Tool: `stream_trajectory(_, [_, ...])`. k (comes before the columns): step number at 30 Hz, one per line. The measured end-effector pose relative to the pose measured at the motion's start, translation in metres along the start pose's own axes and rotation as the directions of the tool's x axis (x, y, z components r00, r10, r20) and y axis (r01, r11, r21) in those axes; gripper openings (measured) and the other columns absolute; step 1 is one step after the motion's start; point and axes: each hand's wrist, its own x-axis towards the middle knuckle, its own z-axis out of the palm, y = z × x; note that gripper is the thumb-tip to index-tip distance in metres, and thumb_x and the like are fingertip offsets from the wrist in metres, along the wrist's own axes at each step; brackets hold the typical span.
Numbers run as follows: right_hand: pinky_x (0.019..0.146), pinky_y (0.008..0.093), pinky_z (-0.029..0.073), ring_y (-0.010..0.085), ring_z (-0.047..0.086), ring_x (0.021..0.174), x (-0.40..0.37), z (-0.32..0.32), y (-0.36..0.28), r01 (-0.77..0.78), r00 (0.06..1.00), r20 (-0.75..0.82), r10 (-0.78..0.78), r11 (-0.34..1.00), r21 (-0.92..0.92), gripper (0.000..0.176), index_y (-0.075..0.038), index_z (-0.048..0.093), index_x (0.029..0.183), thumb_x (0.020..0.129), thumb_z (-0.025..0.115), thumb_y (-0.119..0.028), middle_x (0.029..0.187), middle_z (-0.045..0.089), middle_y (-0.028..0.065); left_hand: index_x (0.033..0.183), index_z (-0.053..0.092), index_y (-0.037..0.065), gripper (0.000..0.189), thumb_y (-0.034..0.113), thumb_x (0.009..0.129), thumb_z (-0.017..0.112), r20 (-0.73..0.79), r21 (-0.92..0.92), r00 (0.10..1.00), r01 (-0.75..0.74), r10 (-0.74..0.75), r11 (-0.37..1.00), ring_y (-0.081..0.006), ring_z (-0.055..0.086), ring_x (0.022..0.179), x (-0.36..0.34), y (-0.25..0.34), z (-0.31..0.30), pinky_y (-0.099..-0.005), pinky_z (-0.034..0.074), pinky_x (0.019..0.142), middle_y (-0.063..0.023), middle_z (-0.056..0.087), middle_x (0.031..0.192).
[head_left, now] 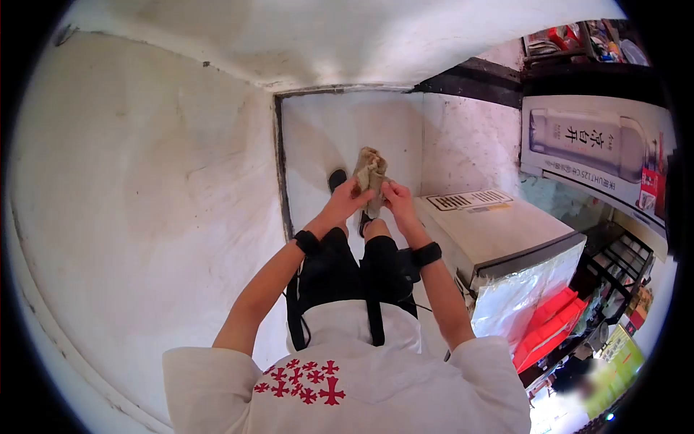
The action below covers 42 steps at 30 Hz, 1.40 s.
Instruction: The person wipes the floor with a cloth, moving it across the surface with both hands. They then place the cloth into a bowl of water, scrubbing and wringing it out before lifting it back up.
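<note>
A crumpled, stained tan-grey cloth [371, 170] hangs between my hands, above the pale floor and in front of my legs. My left hand [348, 200] pinches it from the left side with bent fingers. From the right, my right hand [397, 201] grips its edge between thumb and fingers. The lower part of the cloth drops between the two hands, and some of its folds are hidden by my fingers. Black bands circle both of my wrists.
To my right stands a white box-shaped appliance [491, 228] with a printed label on top. Behind it are a large carton [589, 137] with a bottle picture, a red bag [553, 325] and cluttered shelves [614, 253]. A stained white wall [159, 188] rises at my left.
</note>
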Motion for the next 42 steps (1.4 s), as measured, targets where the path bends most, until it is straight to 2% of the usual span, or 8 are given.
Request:
stream_trajectory(5, [0.078,0.0268,0.049,0.0078,0.058,0.088,0.024,-0.02,0.008,-0.053,0.979,0.189,0.08,0.988,-0.144,0.025,-0.004,0.065,0.107,0.101,0.056,-0.027,0.095,0.063,-0.0001,0.126,0.056,0.001,0.043,0.027,0.094,0.068,-0.034,0.161,0.998,0.054,-0.049,0.986,-0.0113,0.061,0.091,0.008,0.032,-0.003,-0.0293,0.05,0.083,-0.0071,0.068,0.102])
stream_trajectory(11, [0.085,0.0279,0.049,0.012,0.06,0.095,0.129,-0.089,0.077,0.077,0.993,-0.061,-0.106,0.928,-0.364,0.035,-0.003,0.065,0.113,0.101,0.049,-0.032,0.105,0.065,0.0012,0.113,0.061,0.001,0.03,0.026,0.097,0.061,-0.166,0.256,0.983,-0.032,0.076,0.966,-0.0151,0.059,0.078,0.087,-0.07,-0.049,-0.0332,0.05,0.074,-0.0075,0.067,0.089])
stream_trajectory(14, [0.086,0.0315,0.048,0.0162,0.058,0.098,0.187,-0.118,0.071,0.111,0.987,-0.133,-0.094,0.985,0.131,0.039,-0.001,0.065,0.116,0.1,0.048,-0.033,0.104,0.065,0.003,0.112,0.061,0.001,0.03,0.027,0.098,0.06,-0.248,0.152,0.954,-0.13,0.166,0.98,-0.0145,0.058,0.077,0.144,-0.137,-0.104,-0.0333,0.049,0.071,-0.0067,0.066,0.085])
stream_trajectory(19, [0.087,0.0327,0.049,0.0179,0.061,0.095,0.343,-0.243,0.174,0.024,0.988,-0.155,0.009,0.978,0.209,0.039,0.0,0.065,0.116,0.101,0.05,-0.032,0.107,0.065,0.005,0.119,0.062,0.004,0.035,0.031,0.098,0.06,-0.214,0.266,0.976,0.099,-0.042,0.959,-0.0133,0.061,0.082,0.226,-0.233,-0.179,-0.032,0.054,0.07,-0.0056,0.066,0.092])
stream_trajectory(30, [0.073,0.0279,0.046,0.0104,0.056,0.082,0.579,-0.317,0.263,0.131,0.986,-0.053,-0.157,0.932,-0.338,0.044,-0.004,0.065,0.115,0.099,0.056,-0.045,0.096,0.063,-0.0004,0.121,0.059,-0.002,0.04,0.03,0.098,0.062,-0.062,0.367,0.996,-0.035,0.062,0.93,-0.0171,0.066,0.087,0.411,-0.386,-0.252,-0.032,0.058,0.071,-0.0085,0.066,0.1])
stream_trajectory(35, [0.067,0.0237,0.039,0.0048,0.042,0.072,0.555,-0.263,0.212,0.597,0.754,0.079,-0.652,0.631,-0.494,0.041,-0.001,0.064,0.103,0.102,0.052,-0.041,0.08,0.051,-0.007,0.115,0.063,-0.001,0.035,0.027,0.093,0.067,-0.05,0.683,0.922,-0.248,0.383,0.687,-0.0197,0.067,0.095,0.409,-0.356,-0.262,-0.0372,0.054,0.084,-0.0127,0.068,0.106])
stream_trajectory(39, [0.072,0.0272,0.043,0.01,0.051,0.08,0.591,-0.304,0.249,0.518,0.811,0.134,-0.57,0.591,-0.619,0.039,-0.002,0.065,0.096,0.103,0.051,-0.038,0.087,0.06,-0.0025,0.111,0.067,0.005,0.031,0.022,0.086,0.072,0.23,0.802,0.87,-0.423,0.435,0.422,-0.0275,0.066,0.103,0.417,-0.391,-0.278,-0.0384,0.051,0.09,-0.0141,0.068,0.112])
stream_trajectory(42, [0.077,0.0337,0.048,0.0198,0.061,0.088,0.595,-0.31,0.266,0.264,0.944,0.201,-0.261,0.235,-0.935,0.035,-0.002,0.068,0.095,0.102,0.052,-0.032,0.094,0.067,0.0064,0.106,0.069,0.007,0.025,0.015,0.082,0.069,0.318,0.89,0.948,-0.295,-0.011,0.347,-0.0325,0.063,0.103,0.426,-0.427,-0.282,-0.0397,0.049,0.093,-0.0139,0.068,0.112])
